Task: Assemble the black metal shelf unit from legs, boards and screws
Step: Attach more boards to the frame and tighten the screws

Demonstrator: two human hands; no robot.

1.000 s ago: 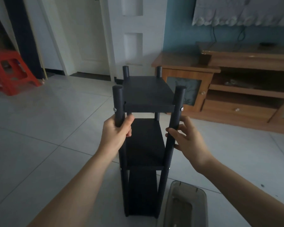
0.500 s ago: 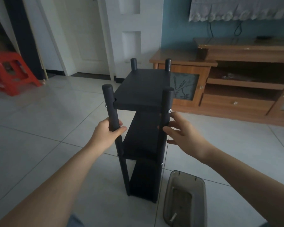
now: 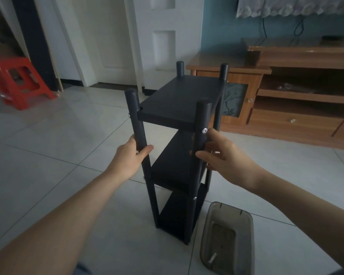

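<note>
The black shelf unit (image 3: 179,100) stands upright on the tiled floor with three boards between four round legs, turned at an angle to me. My left hand (image 3: 130,155) grips the near left leg just below the top board. My right hand (image 3: 220,153) holds the near right leg (image 3: 202,114) below a silver screw (image 3: 204,131), fingers loosely curled around it. More silver screws show on the legs at each board.
A smoky transparent plastic tray (image 3: 228,241) lies on the floor right of the shelf, holding a small screw (image 3: 212,258). A wooden TV cabinet (image 3: 286,92) lines the right wall. A red plastic stool (image 3: 18,82) stands at the far left by a white door.
The shelf unit has rotated so its far end swings right, and it sits lower and farther from me. My right hand has closed in on the near right leg.
</note>
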